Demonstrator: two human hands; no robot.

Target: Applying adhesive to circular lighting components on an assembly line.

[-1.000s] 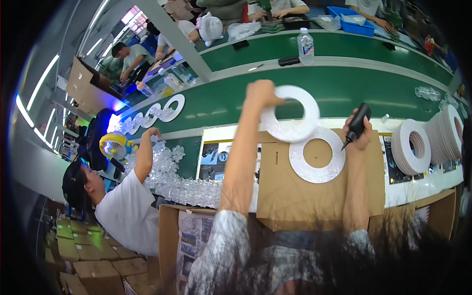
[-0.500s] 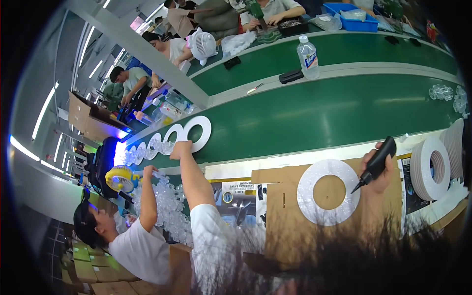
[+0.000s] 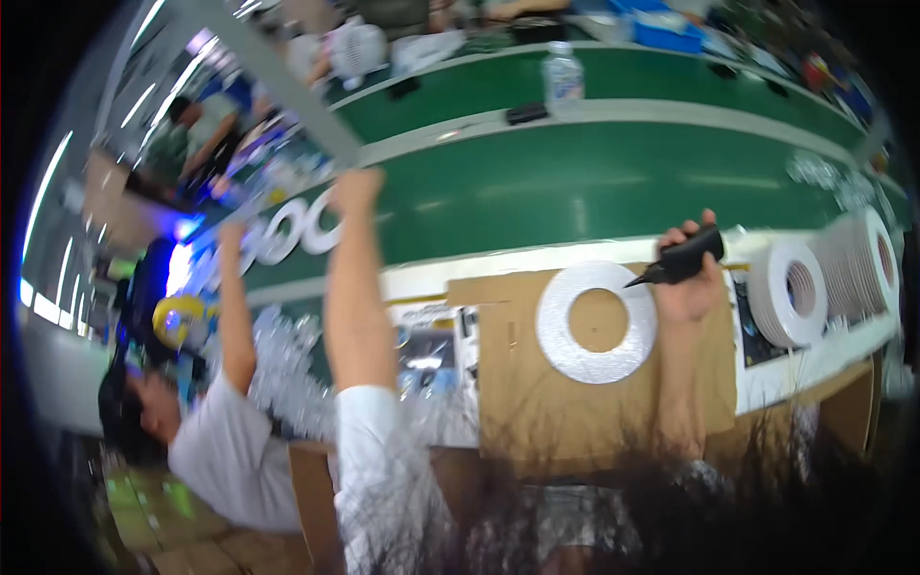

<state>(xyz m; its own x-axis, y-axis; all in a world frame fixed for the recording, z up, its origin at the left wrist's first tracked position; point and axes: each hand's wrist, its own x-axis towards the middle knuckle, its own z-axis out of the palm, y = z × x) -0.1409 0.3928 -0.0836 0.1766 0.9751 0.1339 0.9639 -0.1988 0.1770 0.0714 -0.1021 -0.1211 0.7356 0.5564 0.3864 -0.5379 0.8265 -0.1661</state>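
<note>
My left hand (image 3: 355,188) is stretched far out over the green conveyor belt (image 3: 575,182), at the right end of a row of white foam rings (image 3: 287,232). The blur hides whether its fingers still touch the nearest ring. My right hand (image 3: 692,283) grips a black pointed tool (image 3: 678,261), tip aimed left, just above the right rim of a white ring (image 3: 596,322). That ring lies flat on a brown cardboard sheet (image 3: 537,402) in front of me.
A co-worker in a white shirt (image 3: 225,450) sits at my left with an arm raised to the belt. More white rings (image 3: 800,292) are stacked at the right. A water bottle (image 3: 563,72) and a black object (image 3: 527,113) stand beyond the belt. Clear plastic parts (image 3: 278,379) are heaped at the left.
My left hand carried a white ring from above the cardboard out to the row on the belt at the left. My right hand stayed by the ring on the cardboard, still holding the tool.
</note>
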